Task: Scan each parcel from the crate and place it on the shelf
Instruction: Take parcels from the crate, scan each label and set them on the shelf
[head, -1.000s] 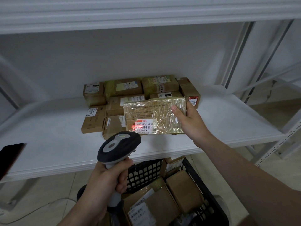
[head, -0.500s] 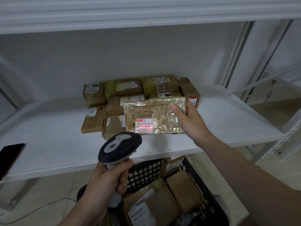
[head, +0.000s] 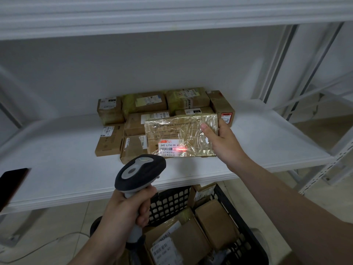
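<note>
While the right hand (head: pixel 224 142) lays its thumb across the face of a plastic-wrapped parcel (head: pixel 177 131) and curls its other fingers behind the right edge, the parcel is held tilted just above the white shelf (head: pixel 57 169), in front of a cluster of brown packages (head: pixel 145 103) lying there. A red line glows on the barcode of its label (head: pixel 172 148). The left hand (head: pixel 124 209) has its fingers wrapped round the handle of a scanner (head: pixel 140 170), whose head points at that label. Below the shelf edge a black crate (head: pixel 236 211) holds more boxes (head: pixel 215 222). A dark flat thing (head: pixel 11 182) lies at the shelf's left end
</note>
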{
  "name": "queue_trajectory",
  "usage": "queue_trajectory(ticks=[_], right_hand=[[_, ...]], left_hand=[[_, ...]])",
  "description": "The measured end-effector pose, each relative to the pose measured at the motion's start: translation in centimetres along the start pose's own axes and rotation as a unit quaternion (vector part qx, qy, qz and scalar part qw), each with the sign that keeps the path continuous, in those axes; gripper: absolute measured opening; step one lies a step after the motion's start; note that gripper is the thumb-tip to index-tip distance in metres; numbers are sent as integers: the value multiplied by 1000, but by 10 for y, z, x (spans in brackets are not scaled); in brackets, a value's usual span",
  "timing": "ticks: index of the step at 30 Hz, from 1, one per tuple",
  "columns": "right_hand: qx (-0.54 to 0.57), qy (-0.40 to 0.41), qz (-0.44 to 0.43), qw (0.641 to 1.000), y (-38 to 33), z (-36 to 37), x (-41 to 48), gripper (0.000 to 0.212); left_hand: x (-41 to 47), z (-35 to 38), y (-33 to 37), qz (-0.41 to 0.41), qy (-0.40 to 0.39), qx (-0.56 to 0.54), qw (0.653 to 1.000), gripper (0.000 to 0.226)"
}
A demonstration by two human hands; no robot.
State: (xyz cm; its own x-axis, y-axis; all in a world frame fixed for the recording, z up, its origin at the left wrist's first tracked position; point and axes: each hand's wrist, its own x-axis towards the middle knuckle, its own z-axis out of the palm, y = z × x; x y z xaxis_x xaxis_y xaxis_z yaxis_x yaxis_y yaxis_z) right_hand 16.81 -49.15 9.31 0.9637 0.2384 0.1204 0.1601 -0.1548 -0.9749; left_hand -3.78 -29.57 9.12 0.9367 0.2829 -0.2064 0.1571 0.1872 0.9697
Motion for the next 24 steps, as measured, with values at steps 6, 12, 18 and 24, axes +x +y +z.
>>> queue_trajectory(ticks=[6,12,18,24], right_hand=[[7,3,18,1000,1,1,0,32],[101,16,157,982,1,6,4,30],[184,-4,261,948,11,22,17,29],[222,-47,280,933,28,53,31,21]], left_hand=[[-1,1,2,1,6,-7,1000,24],[-1,-3,3,3,12,-5,1000,32],[1,-5,5,-10,19,-14,1000,20],[1,-5,6,-12,39,-20,999,17]])
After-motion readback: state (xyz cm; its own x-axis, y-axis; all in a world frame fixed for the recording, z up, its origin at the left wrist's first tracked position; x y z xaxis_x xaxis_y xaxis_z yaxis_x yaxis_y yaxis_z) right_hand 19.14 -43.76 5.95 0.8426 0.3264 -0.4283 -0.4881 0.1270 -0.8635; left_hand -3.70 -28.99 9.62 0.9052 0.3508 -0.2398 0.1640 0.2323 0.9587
